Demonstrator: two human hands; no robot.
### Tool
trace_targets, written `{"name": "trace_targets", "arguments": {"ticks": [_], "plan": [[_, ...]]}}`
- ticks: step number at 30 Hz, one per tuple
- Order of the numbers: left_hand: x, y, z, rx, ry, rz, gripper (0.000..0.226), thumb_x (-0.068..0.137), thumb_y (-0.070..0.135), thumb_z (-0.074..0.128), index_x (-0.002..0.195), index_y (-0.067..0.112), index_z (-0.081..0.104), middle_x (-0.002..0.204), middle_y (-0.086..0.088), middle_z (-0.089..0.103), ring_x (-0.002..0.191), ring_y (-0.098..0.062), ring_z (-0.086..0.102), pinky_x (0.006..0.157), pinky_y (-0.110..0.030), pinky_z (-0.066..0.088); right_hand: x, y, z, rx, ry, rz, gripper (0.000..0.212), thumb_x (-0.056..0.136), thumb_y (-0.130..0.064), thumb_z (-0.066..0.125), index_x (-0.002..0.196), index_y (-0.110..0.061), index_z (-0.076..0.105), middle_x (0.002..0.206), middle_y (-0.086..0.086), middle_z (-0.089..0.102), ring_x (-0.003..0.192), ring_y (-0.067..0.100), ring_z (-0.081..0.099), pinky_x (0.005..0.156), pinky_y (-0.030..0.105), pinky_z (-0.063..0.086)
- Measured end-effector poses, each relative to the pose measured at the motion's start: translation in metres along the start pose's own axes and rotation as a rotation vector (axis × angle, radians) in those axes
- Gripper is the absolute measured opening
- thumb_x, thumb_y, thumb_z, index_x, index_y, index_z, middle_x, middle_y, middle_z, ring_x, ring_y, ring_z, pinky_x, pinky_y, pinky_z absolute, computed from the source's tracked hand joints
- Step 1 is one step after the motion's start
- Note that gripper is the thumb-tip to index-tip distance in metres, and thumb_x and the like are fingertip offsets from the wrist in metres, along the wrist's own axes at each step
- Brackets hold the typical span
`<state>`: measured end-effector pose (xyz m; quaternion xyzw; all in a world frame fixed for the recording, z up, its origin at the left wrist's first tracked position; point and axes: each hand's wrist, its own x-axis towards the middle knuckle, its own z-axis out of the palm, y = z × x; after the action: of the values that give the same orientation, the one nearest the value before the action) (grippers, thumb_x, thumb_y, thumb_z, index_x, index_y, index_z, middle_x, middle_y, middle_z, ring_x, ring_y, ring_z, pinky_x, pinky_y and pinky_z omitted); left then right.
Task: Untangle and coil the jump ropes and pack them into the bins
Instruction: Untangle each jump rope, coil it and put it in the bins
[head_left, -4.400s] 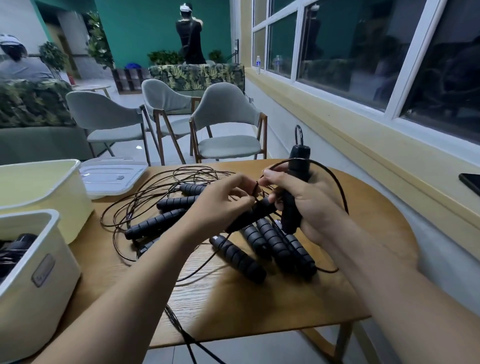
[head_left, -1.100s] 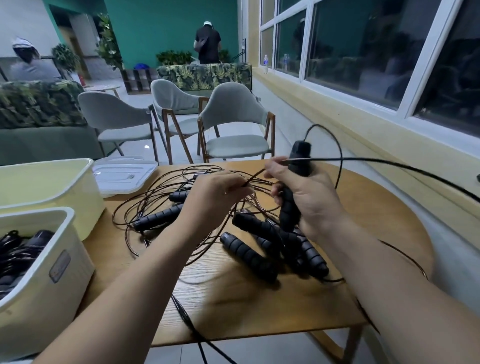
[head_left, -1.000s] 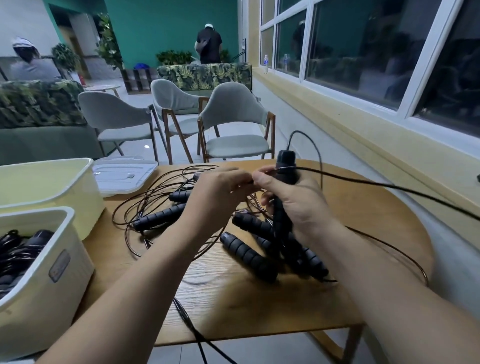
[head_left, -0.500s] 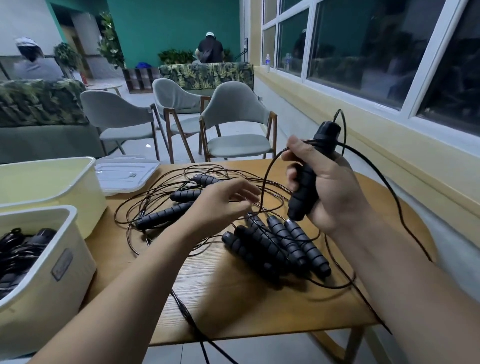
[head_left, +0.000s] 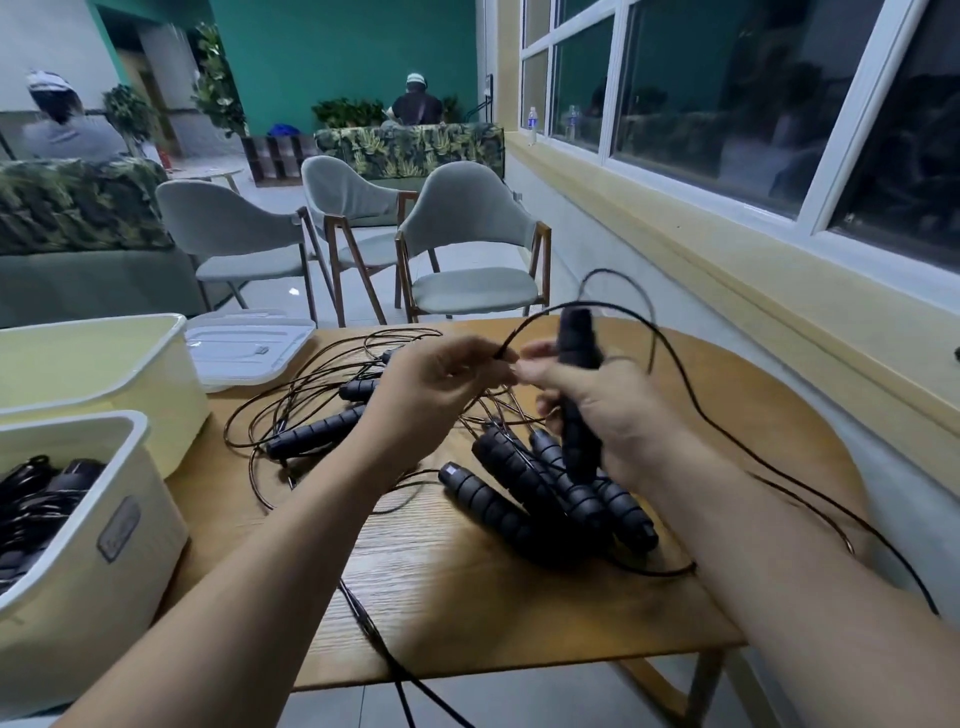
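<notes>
Table (head_left: 467, 613) L side: near bin (head_left: 78, 597) holds coiled ropes (head_left: 31, 506), far bin (head_left: 104, 379) behind

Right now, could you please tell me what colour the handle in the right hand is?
The handle is black, best seen in the head view.

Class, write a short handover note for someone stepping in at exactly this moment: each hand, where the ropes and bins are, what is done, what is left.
Right hand grips one handle upright above the table. Left hand pinches a cord next to it; the cord arcs over the handle and trails off the table's right side.
Other handles lie piled mid-table, with loose cords tangled to their left.
Done: near bin holds some ropes. Far bin: inside hidden; lid beside it.
Left: coil this rope, bin it, then untangle the rest.
</notes>
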<state>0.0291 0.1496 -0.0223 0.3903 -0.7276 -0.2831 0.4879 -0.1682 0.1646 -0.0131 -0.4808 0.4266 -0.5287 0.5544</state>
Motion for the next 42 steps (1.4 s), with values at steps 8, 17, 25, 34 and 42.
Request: {"name": "trace_targets", "arguments": {"ticks": [8,17,25,34,42], "plan": [[0.003,0.006,-0.005,-0.17,0.071,-0.025,0.009,0.094,0.007,0.077,0.104,0.009,0.079,0.1,-0.011,0.079,0.094,-0.025,0.075,0.086,-0.041,0.061,0.003,0.023,0.033,0.102,-0.054,0.086,0.01,0.093,-0.006,0.079,0.099,-0.008,0.072,0.081,0.026,0.061,0.056,0.021,0.052,0.046,0.028,0.042],[0.002,-0.003,-0.017,-0.085,0.029,-0.168,0.026,0.104,0.006,0.053,0.11,0.018,0.075,0.104,0.0,0.077,0.094,-0.009,0.07,0.079,-0.022,0.052,0.01,0.013,0.037,0.137,-0.044,-0.016,0.007,0.095,-0.015,0.08,0.098,-0.008,0.078,0.089,0.015,0.079,0.057,0.015,0.056,0.051,0.029,0.037],[-0.001,-0.041,-0.016,0.401,-0.179,-0.105,0.012,0.096,0.025,0.076,0.093,0.035,0.081,0.089,0.02,0.078,0.089,0.001,0.072,0.086,-0.033,0.059,0.002,-0.018,0.019,0.196,-0.114,-0.18,0.006,0.098,-0.012,0.075,0.097,-0.006,0.075,0.093,0.018,0.075,0.061,0.017,0.056,0.05,0.027,0.042],[0.01,-0.041,-0.016,0.557,-0.042,-0.035,0.027,0.099,0.043,0.071,0.087,0.02,0.077,0.076,0.011,0.074,0.076,-0.005,0.069,0.07,-0.034,0.056,0.009,-0.004,0.01,0.172,-0.019,-0.132,0.017,0.093,-0.015,0.082,0.108,-0.01,0.076,0.095,0.013,0.078,0.058,0.014,0.056,0.05,0.025,0.043],[0.011,-0.033,-0.013,0.397,-0.017,0.057,0.027,0.097,0.048,0.067,0.087,0.024,0.074,0.074,0.01,0.073,0.072,-0.013,0.071,0.066,-0.043,0.059,0.014,0.02,0.027,0.071,0.023,-0.076,0.011,0.095,-0.013,0.081,0.102,-0.006,0.077,0.089,0.013,0.079,0.059,0.017,0.058,0.051,0.027,0.042]]}}
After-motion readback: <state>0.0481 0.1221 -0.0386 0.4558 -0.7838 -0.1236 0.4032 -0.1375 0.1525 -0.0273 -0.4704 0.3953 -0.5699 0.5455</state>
